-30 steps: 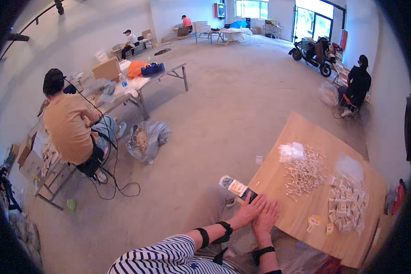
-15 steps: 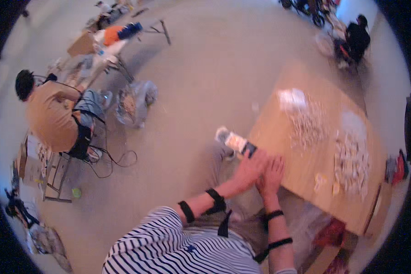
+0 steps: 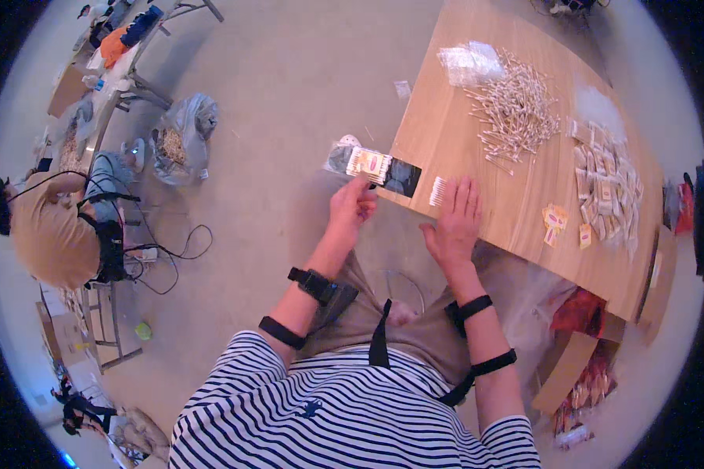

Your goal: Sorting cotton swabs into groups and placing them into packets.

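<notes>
Just off the table's near-left corner, my left hand (image 3: 353, 205) is closed, fingertips at the lower edge of a packet of cotton swabs (image 3: 369, 163) with a yellow-and-white card. Clear plastic (image 3: 339, 159) shows at the packet's far left. A flat black rectangle (image 3: 401, 178) lies at the table corner, beside the packet. My right hand (image 3: 455, 223) rests on the table, fingers stretched out, touching a short row of cotton swabs (image 3: 438, 191). Its fingers partly cover that row.
The wooden table (image 3: 438, 117) bears a loose heap of cotton swabs (image 3: 516, 105), clear bags (image 3: 471, 62), many filled packets (image 3: 602, 184) and yellow cards (image 3: 554, 223). Left, a person (image 3: 59, 227) sits near a cable and a plastic bag (image 3: 181, 141). Cardboard boxes (image 3: 567, 371) stand below right.
My hands, close together at the table's corner before, are now apart: the left at the packet, the right flat by the swab row. The view has shifted, and the table appears higher in it.
</notes>
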Demonstrator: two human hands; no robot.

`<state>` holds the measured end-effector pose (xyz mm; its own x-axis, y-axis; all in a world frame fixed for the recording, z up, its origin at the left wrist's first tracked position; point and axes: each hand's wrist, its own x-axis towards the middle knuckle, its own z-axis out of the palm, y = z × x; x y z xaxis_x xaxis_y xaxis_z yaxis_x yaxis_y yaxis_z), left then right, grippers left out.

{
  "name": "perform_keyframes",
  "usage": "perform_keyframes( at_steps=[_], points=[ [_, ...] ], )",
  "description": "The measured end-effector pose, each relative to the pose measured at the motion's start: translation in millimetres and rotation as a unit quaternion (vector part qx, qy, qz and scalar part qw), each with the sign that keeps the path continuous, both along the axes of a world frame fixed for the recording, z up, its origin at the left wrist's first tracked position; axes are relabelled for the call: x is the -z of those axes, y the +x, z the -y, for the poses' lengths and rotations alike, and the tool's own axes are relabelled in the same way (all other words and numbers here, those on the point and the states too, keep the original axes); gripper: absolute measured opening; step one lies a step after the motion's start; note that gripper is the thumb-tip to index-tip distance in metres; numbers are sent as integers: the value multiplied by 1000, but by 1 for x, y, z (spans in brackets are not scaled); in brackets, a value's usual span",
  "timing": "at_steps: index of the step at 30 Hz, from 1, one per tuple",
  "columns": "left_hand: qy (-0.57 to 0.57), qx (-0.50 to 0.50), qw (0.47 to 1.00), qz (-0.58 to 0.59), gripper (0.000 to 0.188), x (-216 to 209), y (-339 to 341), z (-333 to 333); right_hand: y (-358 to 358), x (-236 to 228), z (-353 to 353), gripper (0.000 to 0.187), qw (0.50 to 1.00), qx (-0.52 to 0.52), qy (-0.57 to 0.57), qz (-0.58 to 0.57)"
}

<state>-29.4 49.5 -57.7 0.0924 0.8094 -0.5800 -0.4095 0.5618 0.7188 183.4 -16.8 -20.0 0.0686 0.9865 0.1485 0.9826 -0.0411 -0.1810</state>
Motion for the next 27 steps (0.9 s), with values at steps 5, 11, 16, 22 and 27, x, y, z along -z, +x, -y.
perform_keyframes(
  at_steps=[5,11,16,22,27],
  points=[
    [6,-27,995,96,42,19,4,-28,2,3,-1,105,1000,-3,7,-4],
    [-8,-95,980,176,36,41,9,-55,1,2,-2,106,1000,-6,0,-13],
    [-46,-85,968,230,31,85,0,-67,0,1,-3,106,1000,1,-5,-12],
    [-81,-68,947,303,29,120,-12,-71,-9,2,-9,106,1000,-8,6,-20],
    [-83,-88,949,290,29,106,-2,-67,-33,-1,-24,106,998,-18,-9,-53]
  ],
)
